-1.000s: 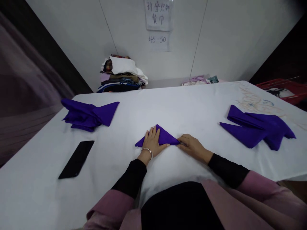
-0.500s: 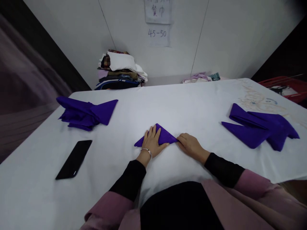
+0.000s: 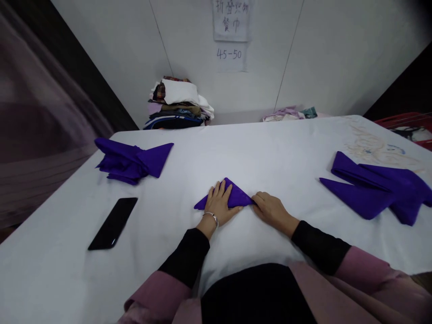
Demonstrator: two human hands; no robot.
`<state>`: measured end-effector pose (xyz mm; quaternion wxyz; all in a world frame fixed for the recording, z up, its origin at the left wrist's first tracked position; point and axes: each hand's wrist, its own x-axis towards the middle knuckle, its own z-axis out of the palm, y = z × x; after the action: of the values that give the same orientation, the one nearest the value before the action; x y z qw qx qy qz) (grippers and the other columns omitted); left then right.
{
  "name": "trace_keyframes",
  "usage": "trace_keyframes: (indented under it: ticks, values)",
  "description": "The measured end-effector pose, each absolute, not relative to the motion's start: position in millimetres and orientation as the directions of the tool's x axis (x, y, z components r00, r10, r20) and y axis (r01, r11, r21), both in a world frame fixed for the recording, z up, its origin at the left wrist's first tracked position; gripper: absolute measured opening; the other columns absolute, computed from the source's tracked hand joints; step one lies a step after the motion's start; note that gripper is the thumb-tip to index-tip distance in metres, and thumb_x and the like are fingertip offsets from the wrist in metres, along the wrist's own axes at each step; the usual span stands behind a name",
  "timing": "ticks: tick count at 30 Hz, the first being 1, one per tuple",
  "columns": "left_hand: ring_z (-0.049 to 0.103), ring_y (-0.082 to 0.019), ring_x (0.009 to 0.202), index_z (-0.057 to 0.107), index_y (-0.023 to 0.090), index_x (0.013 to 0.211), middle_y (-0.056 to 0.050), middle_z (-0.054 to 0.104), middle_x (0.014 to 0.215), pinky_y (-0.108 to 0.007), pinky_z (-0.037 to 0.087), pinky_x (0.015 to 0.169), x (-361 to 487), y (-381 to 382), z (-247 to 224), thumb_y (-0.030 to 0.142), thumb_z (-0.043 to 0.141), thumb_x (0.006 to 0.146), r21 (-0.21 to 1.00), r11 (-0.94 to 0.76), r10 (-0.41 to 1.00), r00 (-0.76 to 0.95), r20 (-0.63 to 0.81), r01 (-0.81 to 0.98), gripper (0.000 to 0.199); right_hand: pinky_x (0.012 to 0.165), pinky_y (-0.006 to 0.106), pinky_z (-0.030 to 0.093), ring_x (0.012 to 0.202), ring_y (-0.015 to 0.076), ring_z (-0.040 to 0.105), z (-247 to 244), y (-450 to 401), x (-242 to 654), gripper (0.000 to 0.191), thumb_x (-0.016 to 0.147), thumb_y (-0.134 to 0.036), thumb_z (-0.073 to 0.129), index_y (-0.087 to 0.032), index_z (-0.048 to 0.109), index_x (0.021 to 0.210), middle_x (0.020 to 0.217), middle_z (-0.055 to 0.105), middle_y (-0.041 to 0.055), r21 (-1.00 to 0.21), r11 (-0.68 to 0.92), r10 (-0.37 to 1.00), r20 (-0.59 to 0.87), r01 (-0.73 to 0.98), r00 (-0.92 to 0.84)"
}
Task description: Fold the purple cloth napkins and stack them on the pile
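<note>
A purple cloth folded into a flat triangle lies on the white-covered table, its peak pointing away from me. My left hand rests flat on its left half with the fingers spread, a silver bracelet at the wrist. At the triangle's right corner, the closed fingers of my right hand pinch the tip. Another purple cloth, bunched in folds, lies at the left. A third purple cloth sits folded at the right.
A black phone lies left of my left hand. Stacked clothes stand beyond the table's far edge, with more cloth to their right. Paper signs hang on the wall. A red basket is at the far right.
The view has shifted slightly, so the whole scene sits a little lower and mostly farther right. Both hands keep the same places on the triangular cloth.
</note>
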<state>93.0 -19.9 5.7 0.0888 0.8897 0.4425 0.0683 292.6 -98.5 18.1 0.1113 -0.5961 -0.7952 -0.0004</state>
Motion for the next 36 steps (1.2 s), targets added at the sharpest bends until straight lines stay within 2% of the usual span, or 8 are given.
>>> trace_keyframes:
  ticks: [7,15,21,25,31,36]
  values:
    - [0.011,-0.031,0.138,0.027,0.017,0.140,-0.013,0.017,0.150,-0.050,0.014,0.110,95,-20,7,0.068,0.036,0.079,0.205,-0.588,0.804,0.594,0.035,0.783,0.080,0.063,0.028,0.038,0.081,0.0188,0.052,20,-91,290,0.019,0.091,-0.029,0.044,-0.017,0.054,0.101,0.090,0.058,0.0068,-0.135,0.320,0.936,0.197,0.938,-0.291]
    - [0.013,-0.030,0.137,0.028,0.018,0.140,-0.012,0.020,0.150,-0.049,0.014,0.110,94,-20,3,0.061,0.036,0.083,0.167,-0.595,0.802,0.595,0.053,0.786,0.072,0.067,0.030,0.040,0.083,0.0196,0.052,15,-88,290,0.014,0.088,-0.019,0.045,-0.016,0.056,0.097,0.092,0.059,0.0078,-0.131,0.347,0.927,0.199,0.929,-0.318]
    - [0.014,-0.030,0.137,0.029,0.018,0.139,-0.012,0.023,0.149,-0.048,0.015,0.110,95,-20,1,0.051,0.042,0.084,0.129,-0.596,0.802,0.595,0.050,0.793,0.065,0.071,0.032,0.043,0.088,0.0214,0.050,15,-84,286,0.026,0.089,-0.023,0.044,-0.015,0.051,0.113,0.105,0.057,0.0117,-0.151,0.400,0.894,0.282,0.904,-0.349]
    - [0.013,-0.030,0.137,0.029,0.019,0.140,-0.012,0.022,0.149,-0.048,0.015,0.110,96,-19,2,0.049,0.042,0.085,0.117,-0.595,0.803,0.595,0.039,0.795,0.064,0.071,0.033,0.043,0.087,0.0214,0.050,12,-79,284,0.028,0.091,-0.024,0.040,-0.014,0.051,0.116,0.111,0.055,0.0129,-0.129,0.463,0.852,0.340,0.877,-0.399]
    - [0.013,-0.031,0.137,0.030,0.017,0.139,-0.012,0.023,0.149,-0.049,0.014,0.111,96,-19,4,0.044,0.048,0.083,0.149,-0.591,0.804,0.594,0.029,0.793,0.064,0.071,0.032,0.041,0.083,0.0205,0.050,9,-77,285,0.030,0.092,-0.018,0.033,-0.015,0.062,0.099,0.095,0.060,0.0098,-0.110,0.462,0.858,0.305,0.880,-0.413]
    - [0.012,-0.030,0.137,0.030,0.016,0.138,-0.013,0.027,0.147,-0.053,0.016,0.110,91,-20,4,0.032,0.047,0.084,0.189,-0.603,0.793,0.609,0.033,0.775,0.059,0.067,0.032,0.039,0.079,0.0197,0.050,7,-77,285,0.033,0.094,-0.021,0.033,-0.019,0.065,0.102,0.088,0.060,0.0082,-0.143,0.433,0.880,0.279,0.890,-0.384]
